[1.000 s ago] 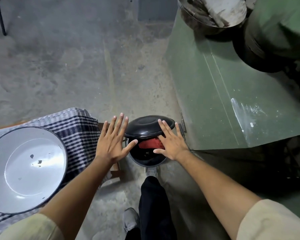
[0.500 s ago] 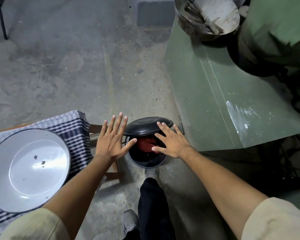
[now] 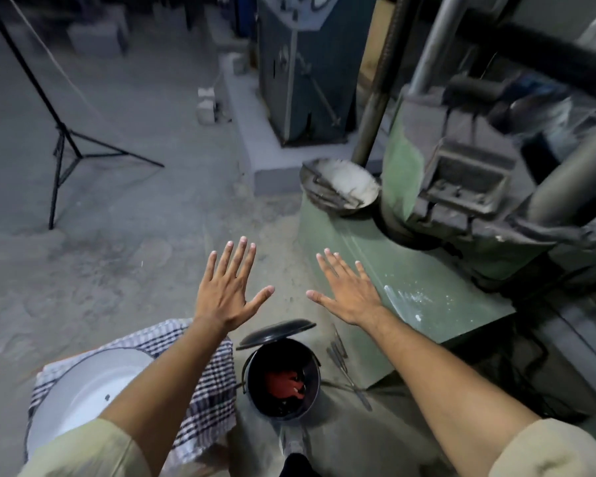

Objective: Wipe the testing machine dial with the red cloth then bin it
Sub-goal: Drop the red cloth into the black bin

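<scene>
Both hands are up in front, palms down, fingers spread wide and holding nothing. The left hand [image 3: 228,295] hangs over the bare concrete floor [image 3: 117,256], fingertips pointing away from the person, thumb stuck out toward the middle. The right hand [image 3: 349,290] mirrors it, fingers fanned over the edge of the green machine base [image 3: 427,297], thumb reaching back toward the left. The two thumbs are apart, with open floor between them.

Below the hands, the red cloth [image 3: 284,383] lies in the bottom of the black bin [image 3: 310,390]. It is crumpled into a wad, so it has no clear long axis; the bunch spreads a little more side to side than front to back. The bin stands upright on the floor, mouth facing up, and its lid [image 3: 276,333] is tipped open, hinged at the far side. A shoe [image 3: 291,442] rests at the near foot of the bin.

To the left of the bin, a white enamel basin [image 3: 80,401] sits on a checked cloth [image 3: 207,390], partly under the left forearm. A metal pan [image 3: 341,187] with pale powder sits on the green machine. A black tripod [image 3: 62,146] stands on the floor at far left. No readable writing or labels anywhere; the far cabinet is too blurred.
</scene>
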Action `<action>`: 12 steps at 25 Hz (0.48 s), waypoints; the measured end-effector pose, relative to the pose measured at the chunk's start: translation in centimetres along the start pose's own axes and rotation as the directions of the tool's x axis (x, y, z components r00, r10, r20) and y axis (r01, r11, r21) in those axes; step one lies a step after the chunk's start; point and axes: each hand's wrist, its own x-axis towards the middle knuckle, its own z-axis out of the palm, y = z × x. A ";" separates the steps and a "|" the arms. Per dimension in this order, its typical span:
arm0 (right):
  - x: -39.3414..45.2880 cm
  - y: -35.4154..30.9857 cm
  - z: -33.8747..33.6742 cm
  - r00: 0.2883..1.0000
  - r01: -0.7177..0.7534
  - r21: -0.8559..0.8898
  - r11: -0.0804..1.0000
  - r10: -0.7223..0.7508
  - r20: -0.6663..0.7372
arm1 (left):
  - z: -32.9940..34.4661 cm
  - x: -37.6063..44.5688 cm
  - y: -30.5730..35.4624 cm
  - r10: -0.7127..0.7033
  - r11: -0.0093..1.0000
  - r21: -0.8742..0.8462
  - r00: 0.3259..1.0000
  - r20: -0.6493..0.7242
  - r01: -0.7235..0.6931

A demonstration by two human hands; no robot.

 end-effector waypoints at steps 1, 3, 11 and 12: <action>-1.0 0.1 -2.7 0.999 -0.022 -0.002 1.000 0.022 -0.049 | -2.7 0.4 0.8 0.019 1.000 0.009 0.999 -0.040 -0.019; -3.1 0.4 -7.9 0.990 -0.052 -0.003 0.999 0.051 -0.129 | -7.9 1.2 2.6 0.052 0.999 0.009 0.995 -0.087 -0.051; -15.8 5.1 -30.6 0.870 -0.212 -0.028 0.977 0.175 -0.460 | -32.0 3.1 15.0 0.215 0.973 -0.004 0.913 -0.346 -0.230; -18.1 5.9 -32.9 0.849 -0.234 -0.036 0.971 0.186 -0.494 | -34.5 2.8 16.6 0.234 0.968 0.001 0.897 -0.376 -0.252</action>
